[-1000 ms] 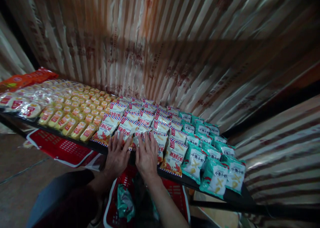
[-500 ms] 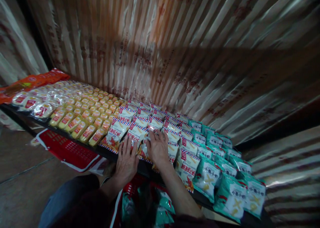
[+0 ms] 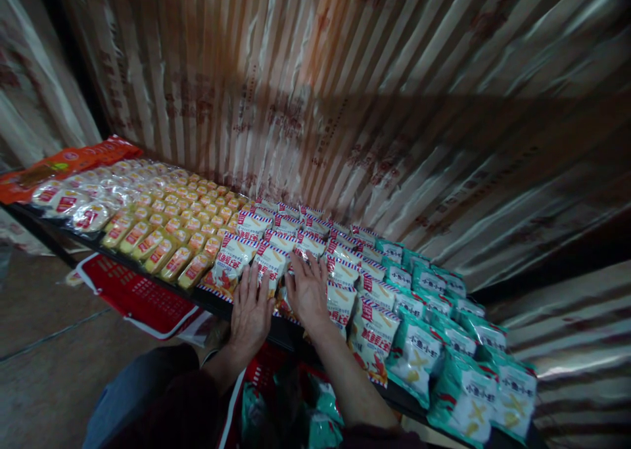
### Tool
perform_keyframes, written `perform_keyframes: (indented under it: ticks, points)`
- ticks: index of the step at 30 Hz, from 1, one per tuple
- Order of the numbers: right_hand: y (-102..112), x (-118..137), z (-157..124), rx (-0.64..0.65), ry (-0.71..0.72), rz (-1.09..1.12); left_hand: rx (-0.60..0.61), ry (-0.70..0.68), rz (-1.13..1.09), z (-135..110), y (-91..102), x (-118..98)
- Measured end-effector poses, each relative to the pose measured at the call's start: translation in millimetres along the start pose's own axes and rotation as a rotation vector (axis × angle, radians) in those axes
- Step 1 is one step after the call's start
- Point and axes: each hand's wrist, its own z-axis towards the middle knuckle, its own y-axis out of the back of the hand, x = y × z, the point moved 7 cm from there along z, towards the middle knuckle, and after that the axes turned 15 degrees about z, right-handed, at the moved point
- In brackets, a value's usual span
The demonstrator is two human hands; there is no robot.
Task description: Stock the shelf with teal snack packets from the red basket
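My left hand (image 3: 252, 312) and my right hand (image 3: 308, 289) lie flat, fingers spread, on a row of red, white and blue snack packets (image 3: 315, 255) near the front edge of a dark shelf (image 3: 207, 296). The left hand presses the front packet of the row, and the right hand rests a little farther back beside it. Neither hand grips anything. More of the same packets run toward the back wall.
Teal snack packets (image 3: 444, 344) fill the shelf's right end; yellow packets (image 3: 167, 232), clear white ones (image 3: 79, 202) and orange ones (image 3: 59, 163) lie to the left. A red basket (image 3: 276, 396) with teal packets stands below the shelf. A ribbed foil-like curtain (image 3: 345, 94) hangs behind.
Both hands have slid forward from the shelf's front edge onto the packets, the right one reaching farther back. The view has shifted left and closer.
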Motion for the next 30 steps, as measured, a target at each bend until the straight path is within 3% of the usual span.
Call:
perform_keyframes:
  ticks: [7, 11, 18, 23, 30]
  points:
    - [-2, -1, 5, -0.057, -0.028, 0.039, -0.031, -0.046, -0.057, 1, 3.9, 0]
    - [1, -8, 23, -0.091, -0.062, 0.077, -0.051, -0.044, -0.082, 1, 3.9, -1]
    - [-20, -25, 79, 0.112, -0.058, 0.002, -0.07, -0.034, -0.096, 8, 6.2, -3]
    - [-37, -35, 102, 0.133, -0.075, -0.028, -0.068, -0.005, -0.088, 14, 2.9, -3]
    - [-49, -41, 114, 0.136, -0.115, 0.012, -0.066, 0.017, -0.106, 16, -1.2, -3]
